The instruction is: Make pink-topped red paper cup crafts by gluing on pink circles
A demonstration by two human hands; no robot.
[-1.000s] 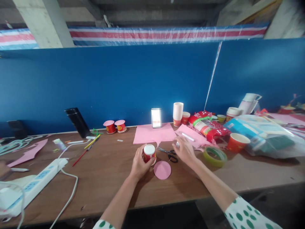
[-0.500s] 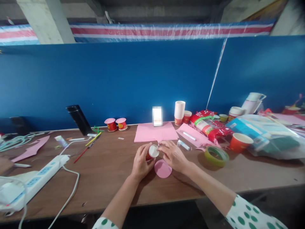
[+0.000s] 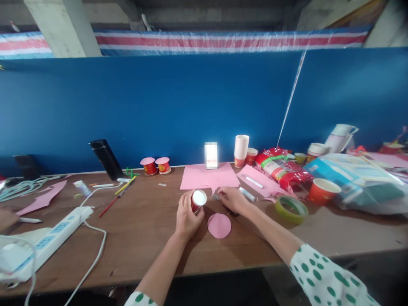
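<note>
One red paper cup (image 3: pixel 199 199): being gripped by left hand (image 3: pixel 186 215), white end facing up, left of scissors (image 3: pixel 216 197)
Right hand (image 3: pixel 235 199): partly covering scissors, can't tell if gripping
Pink paper disc (image 3: pixel 219 225): lying on brown table (image 3: pixel 143 238) near left hand

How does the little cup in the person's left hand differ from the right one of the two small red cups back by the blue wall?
Top: the held cup shows a plain white round top, while the back cup wears a wide pink disc.
Support: the held cup is gripped in the left hand; the back cup stands on the table.
Shared: both have red sides.
</note>
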